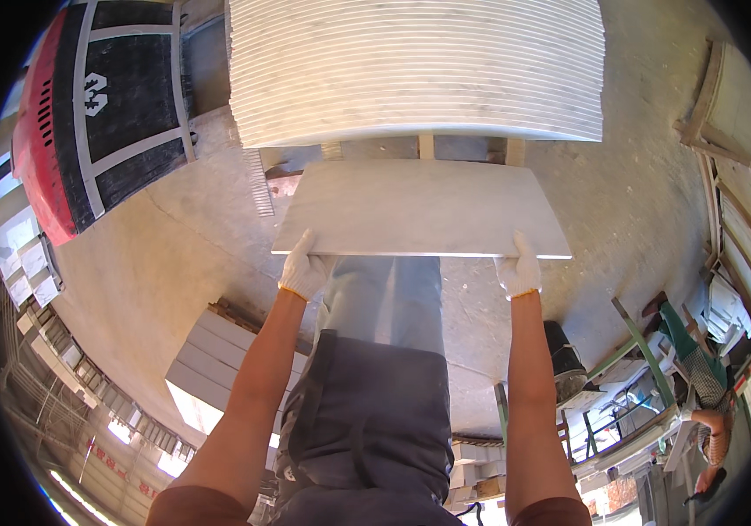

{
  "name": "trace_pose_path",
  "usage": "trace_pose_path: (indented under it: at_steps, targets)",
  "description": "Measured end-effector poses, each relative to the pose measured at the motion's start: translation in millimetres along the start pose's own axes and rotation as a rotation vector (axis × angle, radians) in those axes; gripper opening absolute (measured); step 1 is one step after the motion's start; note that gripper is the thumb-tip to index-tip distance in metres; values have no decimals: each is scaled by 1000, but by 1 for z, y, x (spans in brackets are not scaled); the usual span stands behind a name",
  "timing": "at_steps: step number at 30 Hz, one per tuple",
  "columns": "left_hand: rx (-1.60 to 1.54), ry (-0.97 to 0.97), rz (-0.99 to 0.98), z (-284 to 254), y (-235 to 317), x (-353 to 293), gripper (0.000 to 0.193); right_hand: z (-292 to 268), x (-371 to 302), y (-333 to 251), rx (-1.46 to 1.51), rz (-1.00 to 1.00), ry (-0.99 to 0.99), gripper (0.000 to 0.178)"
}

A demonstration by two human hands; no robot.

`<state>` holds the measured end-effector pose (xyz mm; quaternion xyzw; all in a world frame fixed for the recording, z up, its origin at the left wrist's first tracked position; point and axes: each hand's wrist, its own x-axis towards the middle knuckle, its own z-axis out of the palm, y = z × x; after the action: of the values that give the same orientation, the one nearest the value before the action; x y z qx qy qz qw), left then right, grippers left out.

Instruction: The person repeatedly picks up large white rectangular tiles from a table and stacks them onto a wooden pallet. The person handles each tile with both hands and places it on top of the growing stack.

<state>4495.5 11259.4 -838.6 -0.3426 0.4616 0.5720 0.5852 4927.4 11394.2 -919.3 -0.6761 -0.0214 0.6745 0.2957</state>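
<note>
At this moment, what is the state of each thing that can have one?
Pale slab, held by near edge
Left hand, gloved, gripping the slab
Right hand, gloved, gripping the slab
Slab pile, closely packed
Grey blocks, lined up
Red-black machine, running or off unclear

A red-and-black machine (117, 110) stands left, a black bucket (561, 349) and another person (706, 375) right.

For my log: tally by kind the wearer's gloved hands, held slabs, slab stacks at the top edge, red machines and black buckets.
Hands (left hand, right hand): 2
Held slab: 1
Slab stack: 1
Red machine: 1
Black bucket: 1
Total: 6
</note>
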Motion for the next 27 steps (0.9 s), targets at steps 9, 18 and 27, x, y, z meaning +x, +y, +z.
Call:
trace_pose_path:
  at_steps: [9, 18, 27]
  targets:
    - [-9, 119, 128, 14, 28, 24, 32, 46, -11, -42, 263, 8, -91, 27]
    - [-47, 215, 86, 47, 43, 42, 31, 102, 0, -96, 278, -19, -68, 26]
    - [28, 178, 177, 73, 43, 43, 32, 118, 8, -108, 299, 27, -10, 26]
